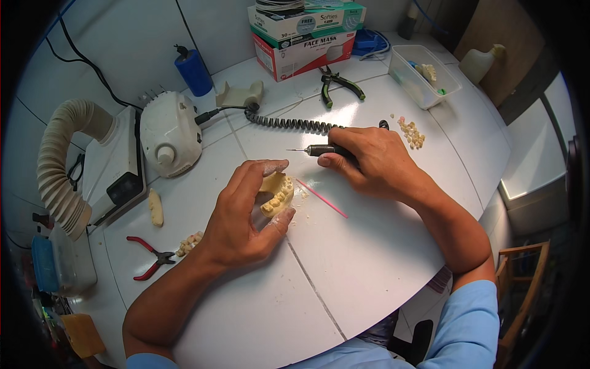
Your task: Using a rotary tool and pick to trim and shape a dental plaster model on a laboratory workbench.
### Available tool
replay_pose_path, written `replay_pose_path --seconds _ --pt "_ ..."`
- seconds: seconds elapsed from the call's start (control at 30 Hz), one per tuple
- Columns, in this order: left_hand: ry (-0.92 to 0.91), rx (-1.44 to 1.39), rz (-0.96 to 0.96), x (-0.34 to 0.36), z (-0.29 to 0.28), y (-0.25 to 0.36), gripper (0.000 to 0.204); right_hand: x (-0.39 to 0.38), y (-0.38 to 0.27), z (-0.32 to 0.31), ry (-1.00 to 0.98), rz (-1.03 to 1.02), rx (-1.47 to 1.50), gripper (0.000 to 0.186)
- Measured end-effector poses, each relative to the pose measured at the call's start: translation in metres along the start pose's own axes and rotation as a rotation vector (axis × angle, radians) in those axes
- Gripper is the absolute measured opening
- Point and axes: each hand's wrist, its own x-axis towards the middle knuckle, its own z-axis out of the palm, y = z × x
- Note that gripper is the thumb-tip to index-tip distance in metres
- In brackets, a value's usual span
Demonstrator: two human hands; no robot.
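A yellow plaster dental cast [279, 195] rests on the white table with its row of teeth showing. Fingers and thumb of my left hand [246, 212] curve round it, their tips dusted white. My right hand [375, 157] grips a black rotary handpiece [321, 150], whose thin metal bur [295, 150] points left, above and apart from the cast. A black coiled cord [295, 124] runs from near the right hand to a white control unit [169, 138]. Just right of the cast lie a thin pink stick [322, 198] and pale crumbs.
Red-handled cutters [151, 258] and a pile of loose teeth [188, 243] lie beside my left forearm. More teeth [413, 133] sit beyond my right hand. Green-black pliers [335, 86], mask boxes [304, 52] and a clear tub [424, 77] stand farther back. A ribbed hose [58, 147] arches at left.
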Motion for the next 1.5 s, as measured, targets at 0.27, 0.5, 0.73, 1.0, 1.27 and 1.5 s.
replay_pose_path --seconds 0.27,0.5,0.73,1.0,1.27,1.5 --pt "0.049 0.057 -0.040 -0.002 -0.003 -0.011 0.086 -0.002 -0.001 0.002 0.006 -0.002 0.035 0.046" --pt "0.109 0.116 0.018 -0.003 0.006 -0.007 0.095 -0.002 0.008 0.005 0.055 -0.021 0.021 0.045" --pt "0.040 0.383 0.233 0.000 0.004 -0.008 0.094 -0.002 0.009 0.007 0.057 -0.017 0.011 0.044" --pt "0.028 0.350 0.283 -0.004 0.004 -0.009 0.092 -0.003 0.006 0.007 0.058 -0.036 0.021 0.045" --pt "0.030 0.345 0.213 -0.002 0.007 -0.007 0.093 -0.003 0.009 0.011 0.082 -0.053 0.035 0.037" --pt "0.089 0.470 0.004 -0.006 0.002 0.002 0.091 -0.006 0.004 0.005 0.126 -0.109 0.032 0.031"
